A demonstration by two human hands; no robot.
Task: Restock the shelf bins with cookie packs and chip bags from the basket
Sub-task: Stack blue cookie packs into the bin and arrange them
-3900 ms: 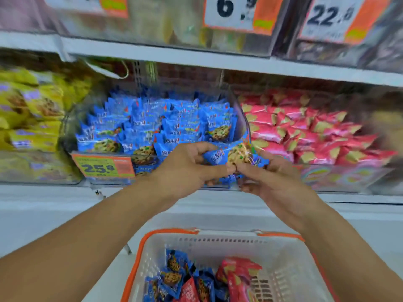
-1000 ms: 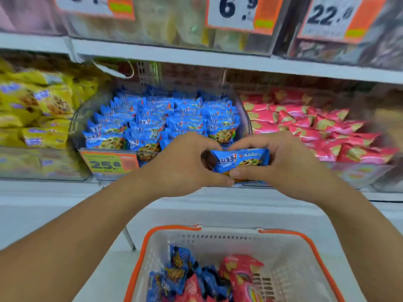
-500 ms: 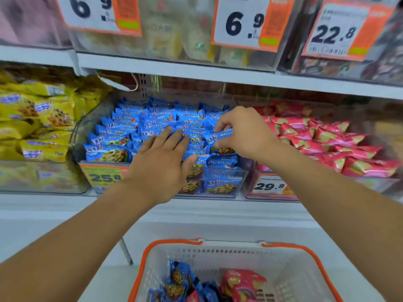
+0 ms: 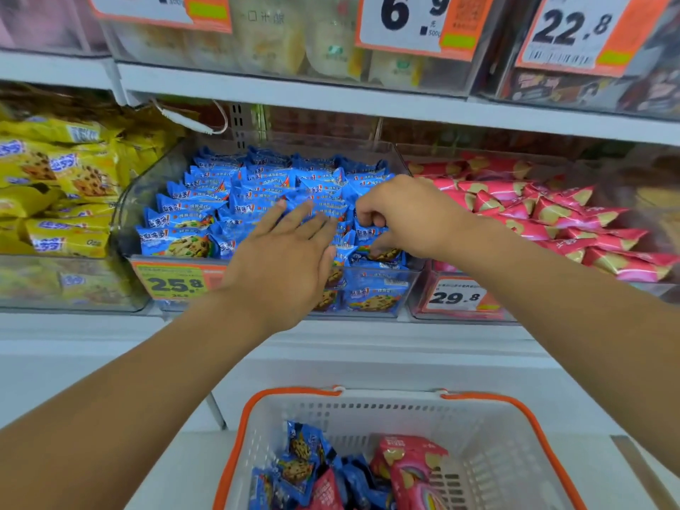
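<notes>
A clear shelf bin in the middle holds rows of blue cookie packs. My left hand lies flat with straight fingers on the packs at the bin's front. My right hand has its fingers curled round one blue cookie pack and sets it among the front right packs. Below, a white basket with an orange rim holds several blue cookie packs and pink chip bags.
A bin of pink chip bags stands to the right, a bin of yellow cookie packs to the left. Orange price tags read 25.8 and 29.8. An upper shelf overhangs the bins.
Both hands rose from in front of the bin into it with the blue pack. My left hand let go and flattened on the packs; my right hand pushed the pack down at the front right.
</notes>
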